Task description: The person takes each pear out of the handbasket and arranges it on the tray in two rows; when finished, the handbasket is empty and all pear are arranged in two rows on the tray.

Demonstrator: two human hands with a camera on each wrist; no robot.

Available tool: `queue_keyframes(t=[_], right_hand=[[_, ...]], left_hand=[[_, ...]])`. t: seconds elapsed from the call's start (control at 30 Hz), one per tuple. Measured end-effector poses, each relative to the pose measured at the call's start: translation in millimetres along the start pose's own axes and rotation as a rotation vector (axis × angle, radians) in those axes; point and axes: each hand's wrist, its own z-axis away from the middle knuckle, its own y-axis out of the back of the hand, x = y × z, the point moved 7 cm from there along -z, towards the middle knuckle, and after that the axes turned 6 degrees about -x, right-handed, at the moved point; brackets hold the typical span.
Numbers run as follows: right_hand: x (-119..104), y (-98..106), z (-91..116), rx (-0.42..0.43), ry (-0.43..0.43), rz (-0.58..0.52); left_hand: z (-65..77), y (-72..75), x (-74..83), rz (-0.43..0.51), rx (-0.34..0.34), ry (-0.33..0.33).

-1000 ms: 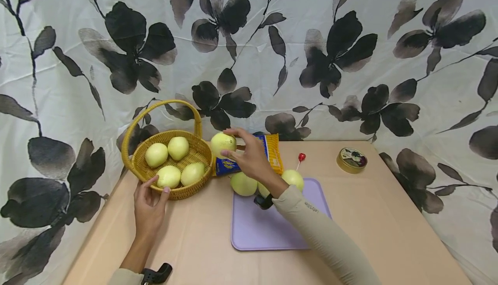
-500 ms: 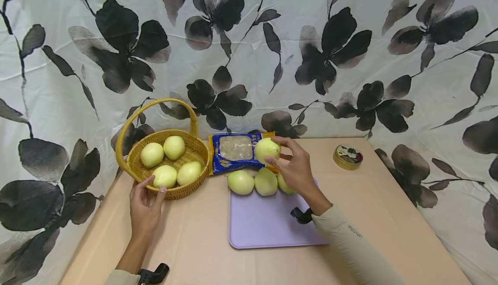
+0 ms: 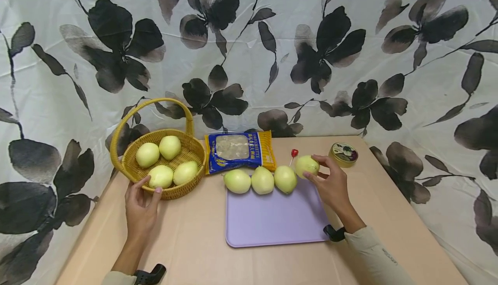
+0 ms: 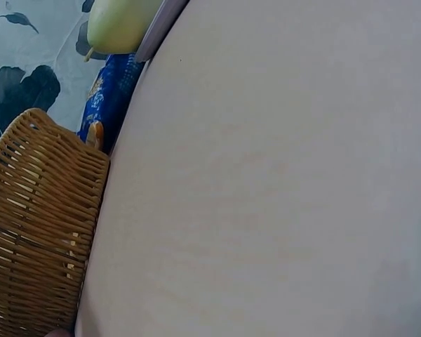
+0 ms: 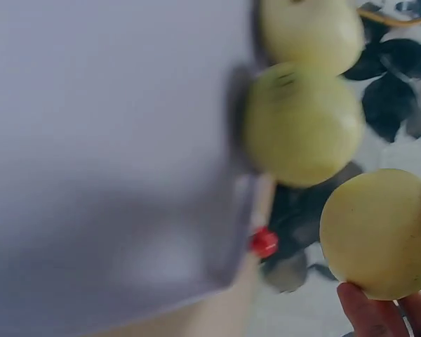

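Note:
My right hand point(image 3: 330, 181) grips a pale yellow-green pear point(image 3: 306, 166) between thumb and fingers, over the back right corner of the purple tray point(image 3: 272, 224). In the right wrist view this pear point(image 5: 379, 235) is at the right, apart from the others. Three more pears, the middle one point(image 3: 262, 180) upright, line the tray's back edge. At the left my left hand point(image 3: 141, 209) holds the front rim of the yellow wicker basket point(image 3: 183, 191), thumb and forefinger at the rim beside a pear point(image 3: 161, 176). Several pears lie in the basket. Only a fingertip point(image 4: 58, 333) shows in the left wrist view.
Behind the tray lies a blue and yellow food packet point(image 3: 239, 152). A red lollipop point(image 3: 294, 152) sits near the held pear, and a round gold tin point(image 3: 344, 154) stands at the back right. A floral cloth point(image 3: 256, 60) hangs behind the table.
My right hand has carried the pear from beside the basket rightward, past the packet, to the tray's back right corner. My left hand has stayed at the basket rim.

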Motion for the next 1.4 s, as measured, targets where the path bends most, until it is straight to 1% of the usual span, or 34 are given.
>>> queue_keyframes(t=[0.2,0.37,0.5,0.7,0.87,1.07,1.23,1.3,1.4], right_hand=[[30.2,-5.3,4.6,-0.058,-0.079,-0.017],[39.3,-11.4,4.4,-0.111,-0.088,0.005],[39.7,-11.8,5.0,-0.146,-0.099,0.049],[34.4,-4.3,8.3,-0.184,-0.113,0.107],[32.9,-4.7,10.6,-0.229,-0.134,0.13],[36.8,-9.9,8.1,-0.21,-0.139,0.145],[37.2,-14.6,3.8,-0.207,-0.137,0.133],[36.9,-14.7,3.6,-0.209,-0.144,0.131],[34.5,-12.1,4.3,-0.204,-0.152,0.158]], left_hand=[[-1.4,0.2,0.2,-0.001,0.002,-0.011],[-1.9,-0.2,-1.4,0.0,0.001,-0.007],[-2.1,-0.8,-2.2,0.005,-0.004,-0.005],[-2.2,-0.7,-3.1,0.007,-0.006,-0.007],[-1.9,0.0,-3.3,0.004,-0.008,-0.002],[-1.4,0.0,-3.3,0.008,-0.009,0.016],[-0.8,1.2,-3.7,0.008,-0.006,0.024],[-1.0,1.3,-4.0,0.009,-0.008,0.026],[-1.5,0.6,-3.9,0.015,-0.014,0.031]])
